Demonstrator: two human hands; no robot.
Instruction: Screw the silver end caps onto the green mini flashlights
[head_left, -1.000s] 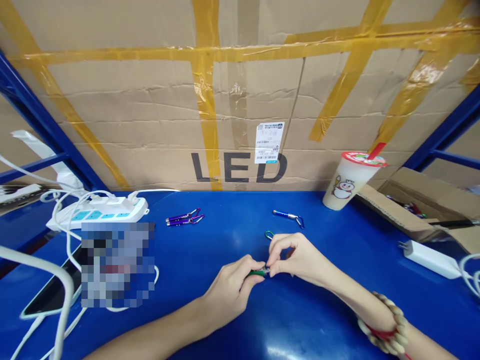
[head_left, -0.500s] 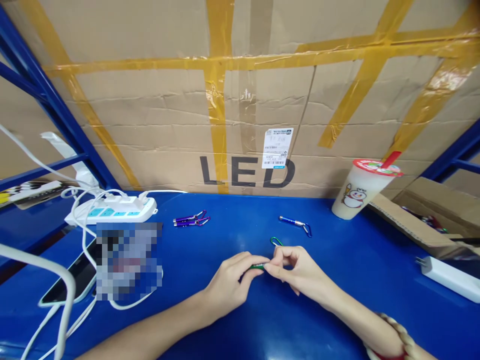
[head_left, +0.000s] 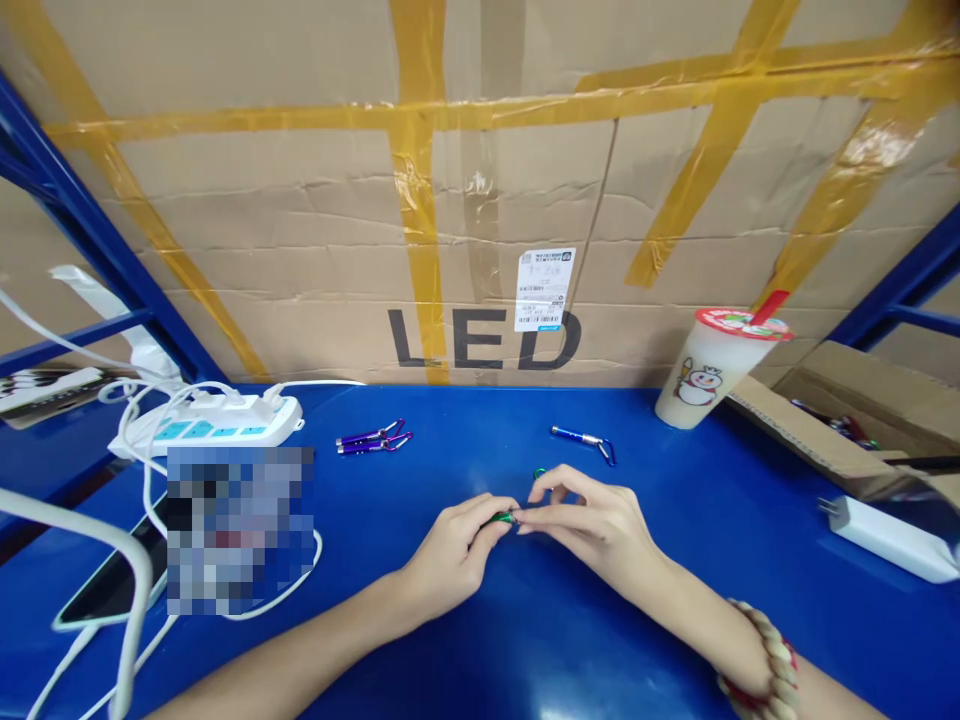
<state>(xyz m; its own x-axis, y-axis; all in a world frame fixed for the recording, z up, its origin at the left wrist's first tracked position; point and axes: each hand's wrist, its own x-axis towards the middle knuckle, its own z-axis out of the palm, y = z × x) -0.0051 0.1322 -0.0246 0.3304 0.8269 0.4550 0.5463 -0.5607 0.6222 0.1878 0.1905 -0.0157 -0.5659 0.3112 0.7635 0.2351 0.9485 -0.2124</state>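
Note:
A small green keychain flashlight (head_left: 501,517) is pinched between the thumb and fingers of my left hand (head_left: 454,550), with most of its body hidden. At its right end, the thumb and forefinger of my right hand (head_left: 600,520) are closed together; whether a small part sits between those fingertips I cannot make out. Behind my right fingers a bit of a green carabiner clip (head_left: 539,473) shows on the table. Farther back lies a blue keychain flashlight (head_left: 576,436) with its clip. Two purple keychain flashlights (head_left: 367,441) with clips lie side by side to the left.
At left are a white power strip (head_left: 217,425) with tangled cables, a phone (head_left: 112,570) and a blurred-out patch. A drink cup (head_left: 712,370) with a red straw, an open carton (head_left: 795,425) and a white charger (head_left: 892,540) stand right. A large taped cardboard box (head_left: 315,250) backs the blue table.
My right hand has shifted, its fingers now straighter and pinching at the tube's end. Less of the green tube and clip shows. The whole view has moved slightly.

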